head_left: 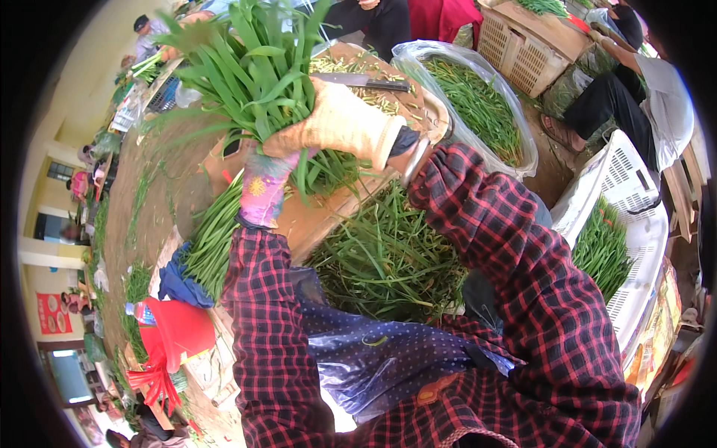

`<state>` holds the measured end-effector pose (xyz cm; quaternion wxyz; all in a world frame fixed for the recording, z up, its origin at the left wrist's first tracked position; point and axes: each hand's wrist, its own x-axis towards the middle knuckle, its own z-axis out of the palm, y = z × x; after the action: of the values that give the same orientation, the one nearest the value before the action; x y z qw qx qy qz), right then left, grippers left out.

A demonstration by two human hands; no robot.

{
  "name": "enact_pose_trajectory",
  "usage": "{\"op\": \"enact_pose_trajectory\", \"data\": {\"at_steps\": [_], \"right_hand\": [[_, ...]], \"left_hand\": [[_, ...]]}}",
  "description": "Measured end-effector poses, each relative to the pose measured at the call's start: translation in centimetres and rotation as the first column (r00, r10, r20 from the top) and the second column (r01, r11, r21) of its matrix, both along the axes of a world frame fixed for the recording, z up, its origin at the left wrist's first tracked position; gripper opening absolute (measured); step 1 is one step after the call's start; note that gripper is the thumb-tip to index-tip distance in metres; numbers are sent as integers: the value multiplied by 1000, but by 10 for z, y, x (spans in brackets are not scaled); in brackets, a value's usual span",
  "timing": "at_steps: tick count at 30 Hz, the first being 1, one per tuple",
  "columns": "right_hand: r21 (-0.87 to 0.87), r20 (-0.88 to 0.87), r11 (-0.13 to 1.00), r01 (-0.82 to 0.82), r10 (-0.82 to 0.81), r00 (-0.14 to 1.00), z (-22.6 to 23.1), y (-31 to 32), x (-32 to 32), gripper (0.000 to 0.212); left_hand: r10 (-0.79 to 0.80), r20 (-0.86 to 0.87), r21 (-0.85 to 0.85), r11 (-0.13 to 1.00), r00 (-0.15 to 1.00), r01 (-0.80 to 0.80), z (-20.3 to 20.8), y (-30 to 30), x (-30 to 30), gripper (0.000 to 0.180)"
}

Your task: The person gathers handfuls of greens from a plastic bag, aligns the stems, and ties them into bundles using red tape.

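A large bunch of flat green leaves point(254, 75), like garlic chives, is held up over a wooden board point(302, 231). My right hand point(336, 123), in a cream glove, wraps round the bunch from the right. Below it, my left hand point(265, 183), in a pink patterned glove, closes on the lower part; most of its fingers are hidden. A knife point(366, 81) with a dark handle lies on the board beyond my right hand, among short cut stem ends point(377, 101). Left of my left wrist lies a bundle of green stalks point(213, 239).
Loose green leaves point(388, 254) are heaped in front of me. A clear bag of greens point(478, 101) stands beyond, and a white crate point(646, 231) at the right. Red ties hang by a red container point(179, 328) at left. A seated person point(620, 104) is at far right.
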<state>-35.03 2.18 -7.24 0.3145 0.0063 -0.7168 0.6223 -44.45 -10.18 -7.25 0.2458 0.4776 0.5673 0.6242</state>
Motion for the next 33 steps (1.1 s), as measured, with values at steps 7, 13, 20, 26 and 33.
{"op": "enact_pose_trajectory", "data": {"at_steps": [7, 13, 20, 26, 33], "right_hand": [[107, 70, 994, -24, 17, 997, 28, 3, -2, 70], [523, 48, 845, 107, -154, 987, 45, -3, 7, 88], [726, -391, 658, 200, 156, 907, 21, 23, 59, 43], [-136, 449, 984, 112, -39, 893, -74, 41, 162, 59], [499, 130, 740, 452, -579, 805, -43, -39, 219, 49]], "left_hand": [[67, -262, 7, 998, 963, -68, -9, -3, -19, 30], [283, -806, 42, 903, 519, -427, -41, -36, -38, 28], [203, 579, 145, 927, 789, -345, 8, -49, 21, 33], [418, 513, 78, 847, 750, -525, -13, -118, -17, 40], [329, 751, 107, 795, 572, -598, -54, -103, -1, 52]]}}
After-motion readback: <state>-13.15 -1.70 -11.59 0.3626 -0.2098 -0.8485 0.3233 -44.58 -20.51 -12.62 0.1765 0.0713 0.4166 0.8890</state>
